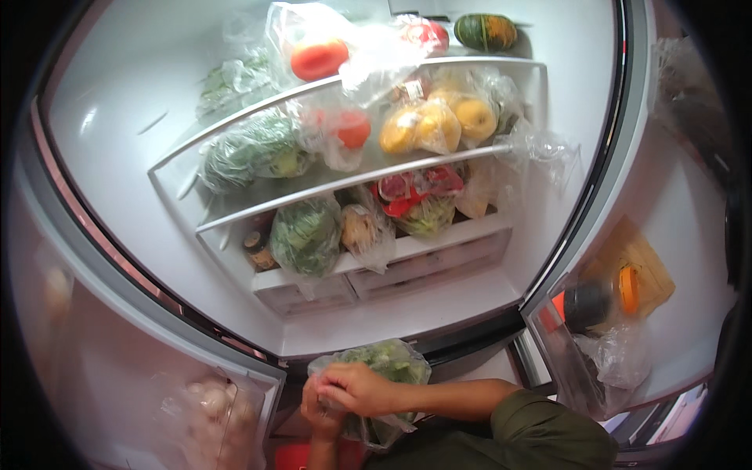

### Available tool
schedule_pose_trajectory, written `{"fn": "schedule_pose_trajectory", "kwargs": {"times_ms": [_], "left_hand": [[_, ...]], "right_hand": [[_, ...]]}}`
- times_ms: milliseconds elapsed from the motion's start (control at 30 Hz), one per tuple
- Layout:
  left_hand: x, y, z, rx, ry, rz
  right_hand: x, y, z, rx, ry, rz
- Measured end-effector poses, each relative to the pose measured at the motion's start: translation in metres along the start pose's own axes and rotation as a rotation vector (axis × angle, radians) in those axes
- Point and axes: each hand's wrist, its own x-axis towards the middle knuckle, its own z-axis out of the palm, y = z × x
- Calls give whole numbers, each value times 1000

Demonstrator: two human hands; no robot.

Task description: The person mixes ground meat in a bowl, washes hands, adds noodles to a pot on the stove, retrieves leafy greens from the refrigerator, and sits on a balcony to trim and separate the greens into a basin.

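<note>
Both my hands are together at the gathered edge of a clear plastic bag of green leafy vegetables (405, 361), in front of the open refrigerator. My right hand (361, 388) reaches across from the right and pinches the plastic. Just below and left of it, my left hand (320, 411) is closed on the same bag, its fingers partly covered by the right hand. My right forearm hides the middle of the bag.
Bagged produce fills the refrigerator shelves: tomatoes (320, 59), yellow fruit (437, 126), leafy greens (305, 235). A squash (486, 32) sits on the upper shelf, a small jar (258, 249) lower left. Open doors flank me, their bins holding bagged garlic (217, 405) and a dark jar (587, 305).
</note>
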Motion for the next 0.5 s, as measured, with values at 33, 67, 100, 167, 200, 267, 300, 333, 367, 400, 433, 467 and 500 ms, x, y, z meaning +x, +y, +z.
{"fn": "schedule_pose_trajectory", "kwargs": {"times_ms": [33,67,100,167,200,267,300,333,367,400,433,467,500], "left_hand": [[-9,-1,4,-47,-9,25],[-18,0,7,-24,35,-24],[-26,1,10,41,56,-35],[-41,5,14,148,102,23],[-49,7,13,154,74,53],[-66,8,9,-9,18,-118],[-74,6,7,-97,0,-191],[-83,4,-3,-204,-116,-261],[-95,2,-11,-199,-121,-350],[-105,-2,-18,-211,-129,-418],[-115,-8,-25,-225,-139,-483],[-127,-15,-32,-238,-121,-522],[-140,-21,-40,-249,-102,-566]], "right_hand": [[-12,6,3,39,-46,35],[-21,12,5,22,-59,33],[-29,18,6,-5,-75,27],[-46,28,8,-9,-151,104],[-53,31,12,-11,-168,133],[-64,34,25,28,-190,138],[-67,36,31,33,-194,116],[-69,36,37,10,-242,151],[-71,36,41,-18,-292,175],[-72,35,43,-71,-337,213],[-72,34,43,-81,-318,254],[-71,33,40,-109,-301,315],[-69,30,37,-122,-314,383]]}}
